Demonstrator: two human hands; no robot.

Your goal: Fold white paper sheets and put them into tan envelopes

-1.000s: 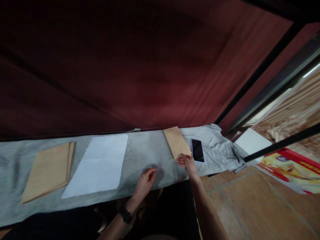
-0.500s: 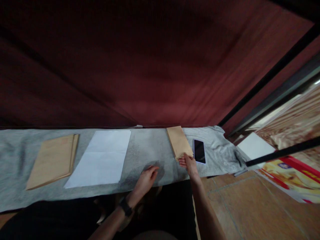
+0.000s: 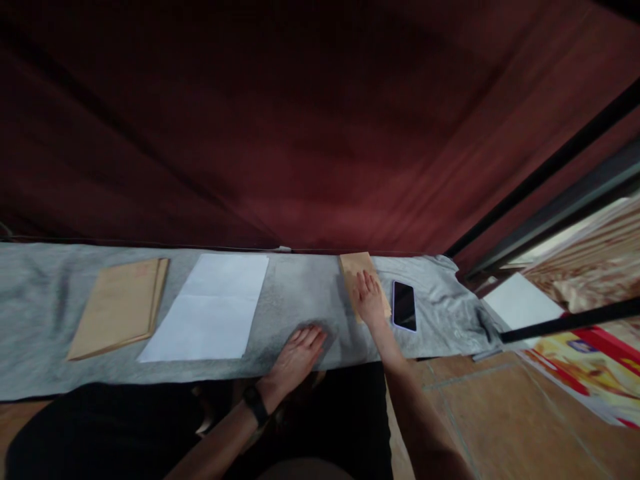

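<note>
My right hand (image 3: 369,297) lies flat on a narrow stack of brown paper envelopes (image 3: 354,263), fingers stretched out and pointing away from me. The hand hides the middle of the stack. Palm down, my left hand (image 3: 300,350) rests near the front edge of the grey cloth, fingers extended and nothing held. To its left is a stack of white paper sheets (image 3: 210,307) with a crease across it. Farther left lie larger brown envelopes (image 3: 120,307), slightly fanned at their right side.
A phone (image 3: 404,306) lies face up just right of the narrow envelopes. Grey cloth (image 3: 300,287) covers the long surface, against a dark red fabric wall (image 3: 300,167). Black poles (image 3: 570,320), a white panel (image 3: 523,300) and a printed red-and-yellow box (image 3: 590,363) are at the right, over a tiled floor (image 3: 490,407).
My right hand has moved from the near end of the narrow envelopes onto their top and flattened. My left hand has uncurled its fingers onto the cloth. The view has shifted slightly.
</note>
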